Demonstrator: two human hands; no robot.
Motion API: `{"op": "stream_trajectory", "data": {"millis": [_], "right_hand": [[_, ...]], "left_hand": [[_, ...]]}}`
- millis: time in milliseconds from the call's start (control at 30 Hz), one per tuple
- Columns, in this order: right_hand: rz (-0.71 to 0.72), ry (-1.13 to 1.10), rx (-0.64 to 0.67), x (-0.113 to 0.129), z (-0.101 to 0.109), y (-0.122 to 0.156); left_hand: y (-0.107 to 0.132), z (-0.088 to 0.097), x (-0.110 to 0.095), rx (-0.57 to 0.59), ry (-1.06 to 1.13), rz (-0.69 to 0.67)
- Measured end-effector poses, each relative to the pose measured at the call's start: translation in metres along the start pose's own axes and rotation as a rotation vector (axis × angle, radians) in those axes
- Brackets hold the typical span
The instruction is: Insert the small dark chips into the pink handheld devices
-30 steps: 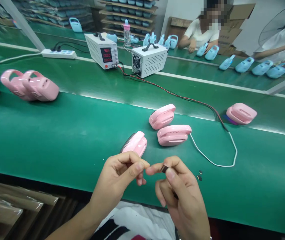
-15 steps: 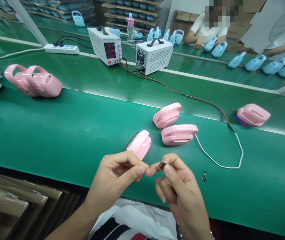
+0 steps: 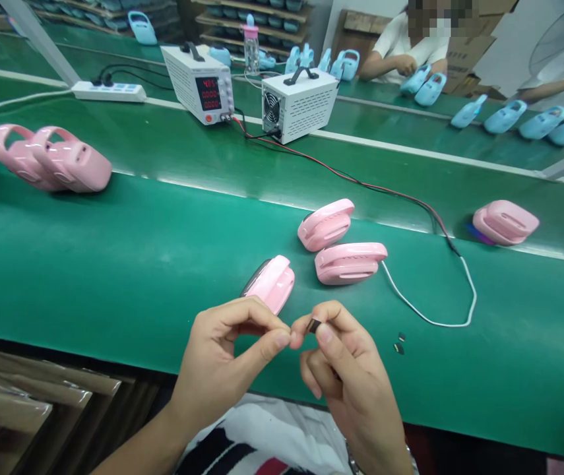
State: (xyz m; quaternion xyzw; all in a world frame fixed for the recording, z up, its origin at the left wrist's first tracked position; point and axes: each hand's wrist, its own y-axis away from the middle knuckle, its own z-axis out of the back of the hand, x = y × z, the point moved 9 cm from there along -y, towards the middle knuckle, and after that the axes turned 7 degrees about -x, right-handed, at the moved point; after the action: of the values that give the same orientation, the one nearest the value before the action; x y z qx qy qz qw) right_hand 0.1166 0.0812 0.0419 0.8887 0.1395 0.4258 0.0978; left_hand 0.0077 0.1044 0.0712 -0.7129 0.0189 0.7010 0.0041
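Note:
My right hand [image 3: 348, 366] pinches a small black rectangular piece [image 3: 313, 325] between thumb and index finger; its exact kind is too small to tell. My left hand [image 3: 242, 349] is closed in a pinch, its fingertips touching or almost touching the right index fingertip. Anything between the left thumb and finger is hidden. Just beyond the left hand a pink handled device [image 3: 276, 284] with a dark face lies tilted, partly covered by the fingers. To the right of my hands lie tiny dark chips [image 3: 399, 348], looking like memory cards with gold contacts.
Two pink devices [image 3: 351, 264] lie ahead, one with a white cable [image 3: 440, 324]. Another [image 3: 506, 223] is at right, more [image 3: 71, 161] at left. Behind stand a power supply [image 3: 197, 82], a second grey unit [image 3: 299, 102] and a power strip [image 3: 108, 92]. A co-worker [image 3: 395, 59] sits across near blue devices [image 3: 506, 117].
The view has shifted slightly. Both hands keep their pinches close together, and the black piece has turned a little in my right fingers. The co-worker's hand has risen to a blue device.

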Motion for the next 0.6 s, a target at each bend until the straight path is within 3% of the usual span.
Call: {"op": "stream_trajectory", "data": {"millis": [133, 233, 467, 533, 600], "right_hand": [[-0.069, -0.158, 0.066, -0.008, -0.005, -0.002], [-0.097, -0.247, 0.1, -0.009, -0.007, -0.004], [-0.046, -0.197, -0.005, -0.005, 0.004, -0.005], [0.003, -0.184, -0.042, -0.005, 0.005, -0.004], [0.097, -0.163, -0.08, -0.001, 0.007, -0.002]], "left_hand": [[0.0, -0.01, 0.013, 0.047, 0.142, 0.13], [-0.001, -0.013, 0.013, 0.082, 0.247, 0.133], [0.005, -0.002, -0.022, -0.033, -0.139, -0.256], [0.005, -0.009, -0.013, -0.012, -0.048, -0.167], [0.005, -0.02, 0.004, 0.03, 0.164, 0.005]]}}
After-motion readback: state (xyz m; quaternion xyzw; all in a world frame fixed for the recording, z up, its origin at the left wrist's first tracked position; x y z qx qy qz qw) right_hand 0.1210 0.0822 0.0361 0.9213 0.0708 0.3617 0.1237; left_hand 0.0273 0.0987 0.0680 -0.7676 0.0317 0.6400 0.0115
